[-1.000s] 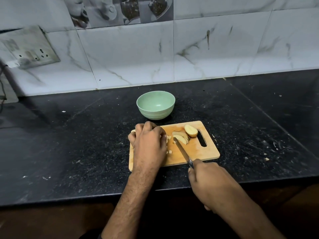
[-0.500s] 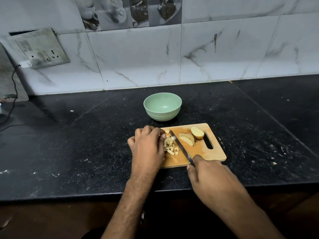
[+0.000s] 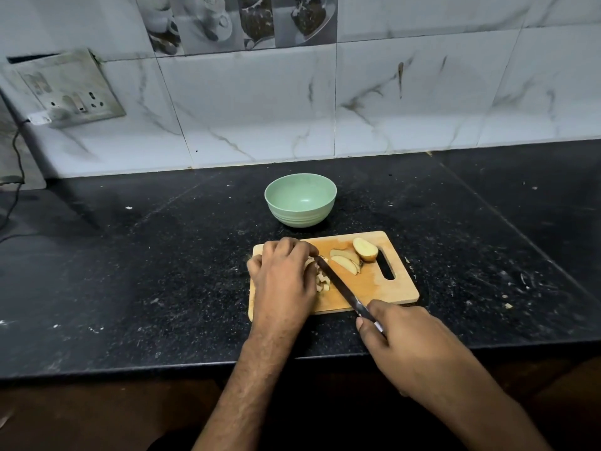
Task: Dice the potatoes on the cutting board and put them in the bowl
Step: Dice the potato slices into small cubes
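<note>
One green bowl (image 3: pixel 300 199), one cutting board (image 3: pixel 374 284), one knife (image 3: pixel 341 288), two potato wedges (image 3: pixel 345 262), one potato half (image 3: pixel 365 249), two hands.

Both forearms are showing bare, no sleeves reaching them; the left hand (image 3: pixel 283 281) and right hand (image 3: pixel 413 346) are wearing nothing.

We list: wooden cutting board (image 3: pixel 374 284) bearing diced potato (image 3: pixel 322 281), wedges (image 3: pixel 344 262), one half (image 3: pixel 366 249); green bowl (image 3: pixel 300 200) behind it.

Black speckled countertop (image 3: pixel 162 271), crumbs here & there; marble-look wall tiles (image 3: pixel 406 102) behind; socket plate (image 3: pixel 70 91) upper left (cable (image 3: pixel 18 170) hanging below).
</note>
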Tool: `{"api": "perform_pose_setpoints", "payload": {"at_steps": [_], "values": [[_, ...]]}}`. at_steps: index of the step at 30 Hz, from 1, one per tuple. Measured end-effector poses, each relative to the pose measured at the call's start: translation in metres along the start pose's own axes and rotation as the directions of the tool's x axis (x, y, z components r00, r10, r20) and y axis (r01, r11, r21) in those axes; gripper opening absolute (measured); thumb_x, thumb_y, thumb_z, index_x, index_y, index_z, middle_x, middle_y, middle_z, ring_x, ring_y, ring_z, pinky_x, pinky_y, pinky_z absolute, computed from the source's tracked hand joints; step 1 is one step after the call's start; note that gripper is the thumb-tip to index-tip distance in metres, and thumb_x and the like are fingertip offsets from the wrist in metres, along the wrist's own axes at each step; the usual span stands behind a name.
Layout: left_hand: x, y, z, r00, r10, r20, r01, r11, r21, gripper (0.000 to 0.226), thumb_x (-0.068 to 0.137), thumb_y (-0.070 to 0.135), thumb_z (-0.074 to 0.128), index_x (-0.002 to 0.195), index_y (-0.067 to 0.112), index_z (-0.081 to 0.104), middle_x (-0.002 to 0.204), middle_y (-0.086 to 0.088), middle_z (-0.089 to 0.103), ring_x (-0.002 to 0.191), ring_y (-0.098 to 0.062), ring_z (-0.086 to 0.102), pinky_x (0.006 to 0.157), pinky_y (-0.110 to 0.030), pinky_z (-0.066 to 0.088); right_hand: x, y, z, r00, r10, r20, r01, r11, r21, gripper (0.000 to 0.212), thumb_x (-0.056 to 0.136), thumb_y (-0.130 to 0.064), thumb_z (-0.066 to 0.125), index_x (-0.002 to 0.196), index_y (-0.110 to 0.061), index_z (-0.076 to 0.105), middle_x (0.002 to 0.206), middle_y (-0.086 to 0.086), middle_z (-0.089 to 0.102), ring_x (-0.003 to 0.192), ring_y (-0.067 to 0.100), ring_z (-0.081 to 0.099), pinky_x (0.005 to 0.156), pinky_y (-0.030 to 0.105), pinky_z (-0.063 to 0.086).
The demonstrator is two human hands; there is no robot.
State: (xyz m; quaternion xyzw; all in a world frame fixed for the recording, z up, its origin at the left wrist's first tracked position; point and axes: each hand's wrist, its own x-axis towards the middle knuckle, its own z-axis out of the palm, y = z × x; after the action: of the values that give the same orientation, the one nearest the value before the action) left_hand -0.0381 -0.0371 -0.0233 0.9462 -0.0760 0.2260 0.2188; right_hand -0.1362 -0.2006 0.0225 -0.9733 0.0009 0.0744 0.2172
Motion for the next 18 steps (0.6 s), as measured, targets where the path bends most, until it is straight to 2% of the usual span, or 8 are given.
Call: {"api": "perform_pose_setpoints", "payload": {"at_steps": [6,12,15,18], "values": [[-0.003,-0.007,-0.004,0.999,-0.042,-0.034,0.042,0.999,-0.013,0.018,0.094,0.033,0.061,0.111,0.031,0.065,0.114,0.014,0.055,0.112,-0.009,0.041,0.094,-0.035,0.024,0.0,0.007,-0.006,0.998,0.039,-0.05,-0.039,0.999,-0.005,0.024,0.102,-0.051,0.036,0.107,-0.034,0.052,0.076,-0.007,0.059,0.063,0.007,0.059,0.074,0.037,0.057],[-0.002,0.011,0.007,0.997,0.072,0.041,-0.069,0.996,-0.056,0.026,0.096,0.046,0.056,0.117,0.033,0.063,0.117,0.016,0.055,0.115,-0.008,0.04,0.093,-0.033,0.022,0.001,0.017,-0.009,0.992,0.097,-0.078,-0.102,0.993,-0.056,0.026,0.103,-0.051,0.035,0.106,-0.033,0.053,0.08,-0.009,0.057,0.074,0.007,0.058,0.072,0.034,0.054],[0.001,0.022,0.016,0.985,0.125,0.122,-0.124,0.992,-0.017,0.037,0.095,0.053,0.053,0.126,0.033,0.059,0.124,0.015,0.055,0.118,-0.011,0.04,0.096,-0.037,0.024,0.001,0.024,-0.01,0.989,0.125,-0.08,-0.131,0.988,-0.077,0.026,0.103,-0.051,0.034,0.105,-0.032,0.052,0.081,-0.008,0.056,0.075,0.007,0.056,0.07,0.033,0.05],[0.006,0.032,0.024,0.978,0.154,0.139,-0.163,0.985,0.058,0.044,0.094,0.06,0.05,0.128,0.032,0.056,0.126,0.011,0.056,0.12,-0.014,0.04,0.098,-0.041,0.025,0.0,0.029,-0.012,0.988,0.144,-0.059,-0.148,0.986,-0.072,0.026,0.103,-0.051,0.034,0.105,-0.032,0.052,0.081,-0.007,0.058,0.076,0.008,0.057,0.07,0.033,0.051]]}}
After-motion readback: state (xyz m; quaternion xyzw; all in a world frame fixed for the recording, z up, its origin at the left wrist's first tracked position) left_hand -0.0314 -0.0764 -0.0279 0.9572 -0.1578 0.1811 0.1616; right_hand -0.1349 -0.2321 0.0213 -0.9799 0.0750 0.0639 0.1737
